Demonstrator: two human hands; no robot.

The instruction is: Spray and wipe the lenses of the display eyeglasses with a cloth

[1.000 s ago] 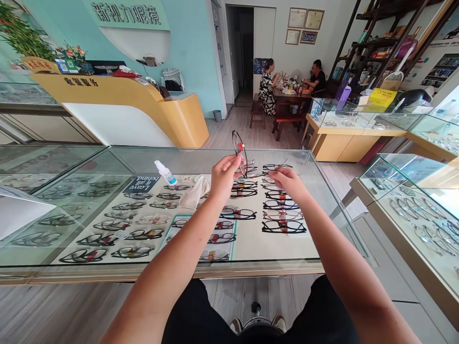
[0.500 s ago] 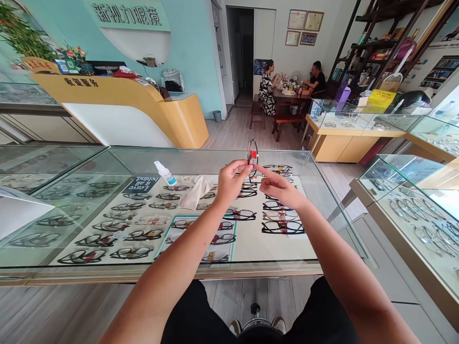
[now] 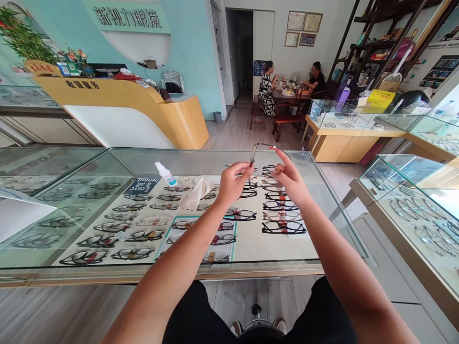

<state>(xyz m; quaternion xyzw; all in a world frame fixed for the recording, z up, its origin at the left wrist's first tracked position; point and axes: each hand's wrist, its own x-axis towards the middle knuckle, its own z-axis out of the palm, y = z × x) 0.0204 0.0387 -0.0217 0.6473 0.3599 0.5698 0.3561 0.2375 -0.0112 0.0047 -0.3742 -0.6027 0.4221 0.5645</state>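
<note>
Delicately, the left hand [image 3: 234, 181] pinches a pair of thin, dark-rimmed eyeglasses [image 3: 253, 154] between thumb and fingers, holding it tilted up above the glass-walled display counter [image 3: 272, 249]. The right hand [image 3: 291, 180] has its thumb and index finger spread apart, the index fingertip at the far end of the held pair, near a small red tag [image 3: 271, 148]; whether it touches, one cannot tell. Below the right hand runs a column of dark and reddish spectacle frames [image 3: 283, 228]. Left of the left hand lies a crumpled cream cloth [image 3: 195, 193], with a white spray bottle [image 3: 166, 174] tilted just beyond it, beside a dark card with white lettering [image 3: 142, 186]. Farther out stands a curved yellow-and-white desk [image 3: 186, 119]; at the back, two people sit at a dark wooden table [image 3: 292, 97].
</note>
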